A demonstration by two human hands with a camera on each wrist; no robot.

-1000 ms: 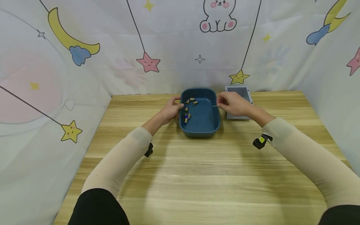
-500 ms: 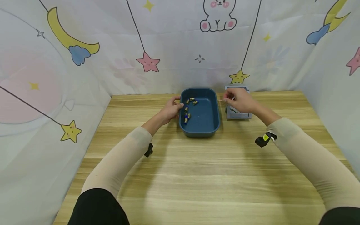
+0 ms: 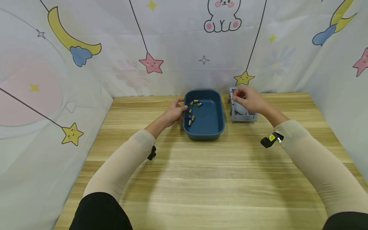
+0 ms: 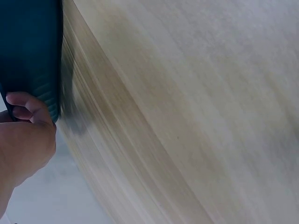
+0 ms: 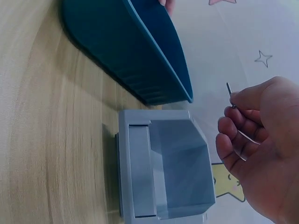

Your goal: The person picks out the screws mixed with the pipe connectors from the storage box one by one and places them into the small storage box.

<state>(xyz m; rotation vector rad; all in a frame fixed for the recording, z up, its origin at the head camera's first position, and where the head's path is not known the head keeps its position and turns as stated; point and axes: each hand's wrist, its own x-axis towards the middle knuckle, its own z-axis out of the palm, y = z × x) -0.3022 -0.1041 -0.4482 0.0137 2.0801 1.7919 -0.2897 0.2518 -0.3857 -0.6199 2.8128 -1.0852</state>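
My left hand [image 3: 173,112] grips the left rim of a dark blue plastic tub [image 3: 209,121], thumb over the edge and fingers outside. The left wrist view shows those fingers curled at the tub's end. Several small brass fittings with blue parts [image 3: 190,118] lie along the tub's left side. My right hand [image 3: 251,99] pinches a thin metal pin [image 5: 229,87] between thumb and forefinger. It hangs above a grey open-front bin [image 3: 243,118], overlapping its back in the head view. A few thin dark pieces [image 3: 238,112] show inside the bin.
Both containers stand side by side at the back of a wood-grain table [image 3: 195,179]. Behind it hangs a white cloth [image 3: 178,38] printed with stars and moons. The bin stands just right of the tub.
My right hand has moved right and slightly away, from the tub's right rim to over the grey bin, carrying the thin pin. My left hand stays on the tub.
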